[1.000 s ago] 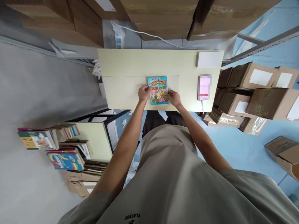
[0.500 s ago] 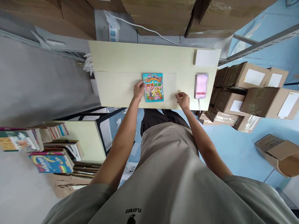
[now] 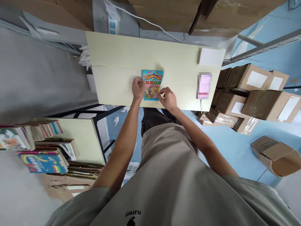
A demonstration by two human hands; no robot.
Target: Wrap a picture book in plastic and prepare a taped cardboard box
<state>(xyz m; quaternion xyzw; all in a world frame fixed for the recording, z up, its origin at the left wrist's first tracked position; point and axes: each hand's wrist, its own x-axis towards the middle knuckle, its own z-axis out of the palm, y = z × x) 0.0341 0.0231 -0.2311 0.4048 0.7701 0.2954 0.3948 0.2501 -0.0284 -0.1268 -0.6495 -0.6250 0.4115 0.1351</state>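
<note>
A picture-story book (image 3: 150, 91) with a blue border and a cartoon cover lies face up near the table's front edge. Under it, a thin pale sheet (image 3: 115, 83), which looks like clear film, stretches to the left. My left hand (image 3: 138, 88) has its fingers curled against the book's left edge. At the book's right edge is my right hand (image 3: 168, 98), thumb and fingers pinched together low over the cover. What they pinch looks like the sheet's right end, though it hardly shows.
On the table (image 3: 124, 47) a phone (image 3: 204, 86) with a cable and a white box (image 3: 211, 57) sit at the right. Books (image 3: 47, 163) are stacked at the lower left. Cardboard boxes (image 3: 261, 105) stand on the right, more (image 3: 164, 18) behind the table.
My right hand has moved left from the sheet's right end to the book's right edge. The sheet no longer shows right of the book. My left hand stays by the book's left edge.
</note>
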